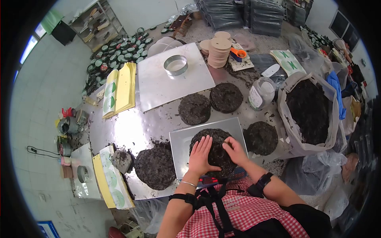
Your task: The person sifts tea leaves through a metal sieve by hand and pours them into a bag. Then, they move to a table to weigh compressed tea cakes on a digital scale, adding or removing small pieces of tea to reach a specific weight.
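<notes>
A dark, crumbly round cake (219, 152) lies on the square metal pan (180, 144) of a weighing scale in front of me. My left hand (201, 156) rests flat on the cake's left side, fingers stretched out and thumb apart. At the cake's right edge, my right hand (235, 151) has its fingers curled in and pinched together. What is between those fingertips, if anything, is hidden. A red display (208, 180) shows partly below the pan.
More dark round cakes (194, 109) lie around the scale. On the right stand a jar (262, 93) and a sack of dark loose material (283, 115). Behind are a metal board (158, 87) with a ring (176, 65) and stacked discs (219, 51). Yellow paper sheets (126, 89) lie left.
</notes>
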A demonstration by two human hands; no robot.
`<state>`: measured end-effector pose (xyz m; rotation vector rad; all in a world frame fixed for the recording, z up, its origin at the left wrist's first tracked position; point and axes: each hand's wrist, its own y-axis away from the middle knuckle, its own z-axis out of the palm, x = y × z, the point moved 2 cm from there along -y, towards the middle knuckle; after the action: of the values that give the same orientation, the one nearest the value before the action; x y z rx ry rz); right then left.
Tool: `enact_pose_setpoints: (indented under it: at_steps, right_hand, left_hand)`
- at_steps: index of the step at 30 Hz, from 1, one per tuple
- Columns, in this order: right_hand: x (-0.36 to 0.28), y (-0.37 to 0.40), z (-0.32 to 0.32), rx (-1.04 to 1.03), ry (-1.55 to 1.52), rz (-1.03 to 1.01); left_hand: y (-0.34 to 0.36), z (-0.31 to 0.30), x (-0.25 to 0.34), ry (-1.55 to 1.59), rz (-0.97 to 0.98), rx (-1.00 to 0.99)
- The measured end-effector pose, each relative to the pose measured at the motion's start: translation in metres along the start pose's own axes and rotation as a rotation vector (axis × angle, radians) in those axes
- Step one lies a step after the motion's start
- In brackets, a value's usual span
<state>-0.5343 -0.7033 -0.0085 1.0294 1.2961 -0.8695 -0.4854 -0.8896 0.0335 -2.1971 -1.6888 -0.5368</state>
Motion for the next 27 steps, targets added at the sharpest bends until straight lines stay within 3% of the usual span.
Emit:
enact_pose_setpoints:
  at_steps: [1,2,3,5,7,9,11,12,13,15,17,18,25,27]
  right_hand:
    - [0.0,-0.008,-0.004,0.003,-0.213,0.117]
    - [0.001,-0.01,-0.014,0.002,-0.463,0.39]
    - [-0.002,-0.01,-0.014,0.007,-0.462,0.382]
    - [-0.014,-0.004,0.001,-0.222,0.368,-0.284]
    - [-0.029,0.011,0.019,-0.433,0.727,-0.347]
    - [-0.03,0.012,0.015,-0.354,0.638,-0.299]
    - [-0.013,0.006,0.002,-0.117,0.226,-0.369]
    - [-0.008,0.007,-0.01,-0.104,0.023,-0.16]
    - [-0.027,0.017,-0.017,-0.09,-0.322,0.176]
    - [-0.02,0.022,-0.025,-0.189,-0.181,0.019]
    - [-0.023,0.027,-0.01,-0.381,0.476,-0.262]
    - [-0.031,0.029,0.001,-0.457,0.635,-0.368]
    - [-0.054,0.061,-0.013,-0.503,0.622,-0.52]
    - [-0.059,0.08,-0.029,-0.327,0.434,-0.652]
  left_hand:
    - [0.0,-0.001,0.001,-0.017,-0.001,-0.015]
    - [-0.001,-0.001,0.001,-0.018,0.008,-0.015]
    - [-0.002,-0.001,0.001,-0.035,0.001,-0.028]
    - [0.001,0.001,0.002,-0.047,-0.005,-0.039]
    - [-0.001,0.001,0.002,0.027,-0.028,-0.017]
    - [-0.004,0.002,0.006,-0.007,-0.006,-0.037]
    - [-0.003,0.005,0.01,-0.062,-0.021,-0.055]
    - [-0.003,0.006,0.012,-0.088,-0.041,-0.057]
    - [-0.001,0.007,0.013,-0.086,-0.046,-0.063]
    - [-0.002,0.005,0.012,-0.096,-0.003,-0.002]
    - [-0.001,0.004,0.012,-0.097,-0.028,-0.044]
    - [0.0,0.006,0.011,-0.085,-0.032,-0.045]
    - [-0.004,0.006,0.016,-0.256,-0.002,-0.161]
    - [-0.004,0.004,0.016,-0.264,-0.015,-0.181]
